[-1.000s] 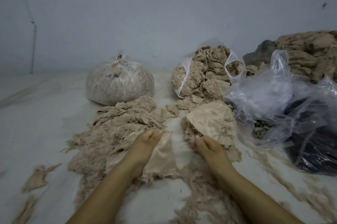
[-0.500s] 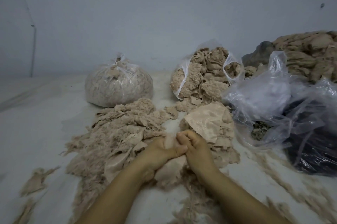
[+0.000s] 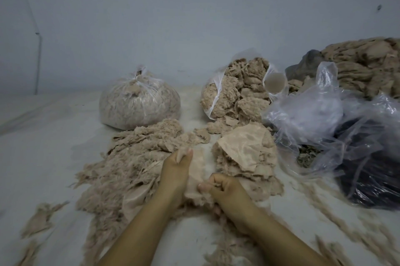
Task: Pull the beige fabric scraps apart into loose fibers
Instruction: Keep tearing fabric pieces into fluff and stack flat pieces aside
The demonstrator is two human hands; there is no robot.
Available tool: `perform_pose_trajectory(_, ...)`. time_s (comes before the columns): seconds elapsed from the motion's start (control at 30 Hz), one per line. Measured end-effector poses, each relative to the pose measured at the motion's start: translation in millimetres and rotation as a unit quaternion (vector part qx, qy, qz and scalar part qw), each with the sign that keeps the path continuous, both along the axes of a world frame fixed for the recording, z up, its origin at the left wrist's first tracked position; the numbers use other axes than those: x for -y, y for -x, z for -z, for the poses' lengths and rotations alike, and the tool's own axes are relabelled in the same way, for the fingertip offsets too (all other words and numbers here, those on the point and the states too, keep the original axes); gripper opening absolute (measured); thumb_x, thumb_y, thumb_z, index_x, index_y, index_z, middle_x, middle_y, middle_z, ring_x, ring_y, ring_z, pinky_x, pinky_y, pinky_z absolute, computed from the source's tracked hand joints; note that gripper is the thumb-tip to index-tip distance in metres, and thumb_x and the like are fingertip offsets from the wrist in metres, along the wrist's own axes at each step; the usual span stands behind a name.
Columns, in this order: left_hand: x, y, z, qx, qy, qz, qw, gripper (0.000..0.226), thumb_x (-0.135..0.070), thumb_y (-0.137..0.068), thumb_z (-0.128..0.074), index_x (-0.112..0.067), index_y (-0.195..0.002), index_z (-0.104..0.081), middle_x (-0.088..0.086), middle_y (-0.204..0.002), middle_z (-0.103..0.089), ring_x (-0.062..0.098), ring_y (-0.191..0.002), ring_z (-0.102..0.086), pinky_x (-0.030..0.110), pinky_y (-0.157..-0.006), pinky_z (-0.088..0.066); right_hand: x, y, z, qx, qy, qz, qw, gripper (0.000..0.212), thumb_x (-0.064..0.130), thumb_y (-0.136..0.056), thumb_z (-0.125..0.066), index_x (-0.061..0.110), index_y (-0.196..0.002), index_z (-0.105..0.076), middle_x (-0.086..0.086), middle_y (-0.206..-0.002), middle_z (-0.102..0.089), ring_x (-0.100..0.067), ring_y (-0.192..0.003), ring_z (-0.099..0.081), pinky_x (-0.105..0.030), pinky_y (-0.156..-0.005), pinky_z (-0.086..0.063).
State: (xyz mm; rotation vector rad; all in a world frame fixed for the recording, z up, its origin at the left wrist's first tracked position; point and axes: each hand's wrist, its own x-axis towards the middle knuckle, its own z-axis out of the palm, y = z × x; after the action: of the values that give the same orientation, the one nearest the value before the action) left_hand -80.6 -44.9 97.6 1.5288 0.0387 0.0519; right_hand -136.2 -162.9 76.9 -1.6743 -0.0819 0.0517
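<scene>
Mid-tear here: left hand (image 3: 176, 165) and right hand (image 3: 223, 190) both grip one scrap (image 3: 195, 175) dead centre, stretched between them. Fiber pile (image 3: 129, 157) sits at 10 o'clock, uncut scraps (image 3: 244, 153) at 2. Next I'd say pull outward harder.

Head view looks forward and down, close, perhaps tilted slightly.

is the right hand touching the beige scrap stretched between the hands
Touching: the head view shows the right hand with fingers curled round the scrap's near end.
</scene>
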Motion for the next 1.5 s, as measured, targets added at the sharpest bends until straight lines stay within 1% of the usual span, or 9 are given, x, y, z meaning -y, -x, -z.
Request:
perform_pose_trajectory(0.2, -16.9, -15.4, 0.8, -0.039, 0.039, -0.122, 0.991, 0.032, -0.027, -0.098, -0.05, -0.002, -0.115, -0.06, 0.014, -0.101, -0.068, 0.027, -0.088, -0.065, 0.036, -0.075, -0.054, 12.8, 2.5, 7.1, 0.027, 0.01, 0.057, 0.998, 0.031, 0.019, -0.083, -0.072, 0.015, -0.06, -0.051, 0.002, -0.045, -0.053, -0.009, -0.036, -0.041, -0.018, -0.039, -0.033)
perform_pose_trajectory(0.3, -28.2, -22.6, -6.1, -0.016, 0.023, -0.124, 0.992, 0.033, -0.03, -0.097, -0.05, -0.003, -0.112, -0.062, 0.017, -0.11, -0.067, 0.031, -0.1, -0.063, 0.043, -0.091, -0.051, 19.4, 6.3, 8.7, 0.014, 0.068, 0.012, 0.998, 0.025, 0.026, -0.081, -0.074, 0.013, -0.065, -0.06, 0.005, -0.052, -0.061, -0.007, -0.043, -0.049, -0.019, -0.043, -0.039)
perform_pose_trajectory(0.4, -12.2, -15.2, -4.0, 0.027, -0.019, -0.073, 0.997, 0.031, -0.033, -0.096, -0.051, -0.007, -0.101, -0.067, 0.011, -0.095, -0.071, 0.025, -0.091, -0.066, 0.034, -0.078, -0.054, 7.6, 2.4, 4.6, 0.026, 0.106, 0.0, 0.994, 0.016, 0.039, -0.079, -0.074, 0.027, -0.088, -0.067, 0.015, -0.071, -0.068, 0.004, -0.06, -0.059, -0.01, -0.055, -0.044)
perform_pose_trajectory(0.5, -1.0, -11.8, -1.8, 0.034, -0.028, -0.072, 0.996, 0.026, -0.033, -0.096, -0.052, -0.012, -0.091, -0.067, 0.003, -0.081, -0.07, 0.015, -0.075, -0.065, 0.024, -0.06, -0.048, -1.6, -1.9, 4.5, -0.01, -0.006, -0.032, 0.999, 0.008, 0.019, -0.084, -0.073, 0.015, -0.085, -0.066, 0.003, -0.063, -0.068, -0.006, -0.047, -0.058, -0.016, -0.044, -0.043)
perform_pose_trajectory(0.63, -23.1, -24.7, -10.6, 0.018, 0.022, -0.157, 0.987, 0.029, -0.032, -0.097, -0.049, -0.008, -0.105, -0.063, 0.012, -0.097, -0.067, 0.028, -0.087, -0.064, 0.035, -0.074, -0.052, 13.9, 2.5, 10.6, -0.048, 0.06, -0.058, 0.995, 0.014, 0.011, -0.086, -0.069, 0.012, -0.072, -0.069, 0.0, -0.06, -0.068, -0.007, -0.048, -0.056, -0.016, -0.045, -0.043)
perform_pose_trajectory(0.8, 2.1, -9.5, 1.9, 0.026, -0.013, -0.039, 0.999, 0.028, -0.031, -0.095, -0.054, -0.007, -0.091, -0.066, 0.01, -0.082, -0.07, 0.021, -0.072, -0.067, 0.028, -0.06, -0.051, 3.7, -9.4, -2.9, 0.037, 0.007, 0.042, 0.998, 0.019, 0.041, -0.091, -0.059, 0.024, -0.088, -0.066, 0.013, -0.072, -0.069, -0.003, -0.066, -0.064, -0.016, -0.059, -0.048)
perform_pose_trajectory(0.97, 11.7, -3.3, 6.6, 0.028, 0.084, -0.005, 0.996, 0.02, -0.024, -0.088, -0.064, -0.005, -0.081, -0.063, 0.014, -0.078, -0.068, 0.025, -0.071, -0.064, 0.034, -0.066, -0.051, 4.6, -26.5, -1.8, 0.084, -0.114, 0.212, 0.967, 0.021, 0.018, -0.093, -0.06, 0.012, -0.073, -0.056, 0.001, -0.063, -0.058, -0.014, -0.06, -0.052, -0.025, -0.054, -0.043)
perform_pose_trajectory(1.37, 27.6, -61.6, -13.7, 0.169, -0.155, -0.041, 0.972, 0.047, -0.032, -0.093, -0.057, -0.001, -0.058, -0.051, 0.001, -0.05, -0.043, 0.013, -0.049, -0.039, 0.028, -0.05, -0.027, 66.7, -74.7, -32.5, 0.129, -0.069, 0.315, 0.938, 0.017, 0.026, -0.082, -0.074, 0.027, -0.065, -0.074, 0.009, -0.069, -0.071, -0.01, -0.068, -0.064, -0.032, -0.068, -0.051)
perform_pose_trajectory(1.5, 57.5, -89.9, -23.3, 0.111, -0.169, 0.012, 0.979, 0.036, -0.027, -0.096, -0.052, -0.007, -0.066, -0.05, 0.006, -0.056, -0.048, 0.017, -0.05, -0.042, 0.029, -0.053, -0.036, 101.7, -103.0, -47.7, 0.092, -0.023, 0.332, 0.939, 0.028, 0.037, -0.09, -0.063, 0.014, -0.078, -0.072, -0.003, -0.073, -0.067, -0.02, -0.072, -0.059, -0.034, -0.072, -0.049)
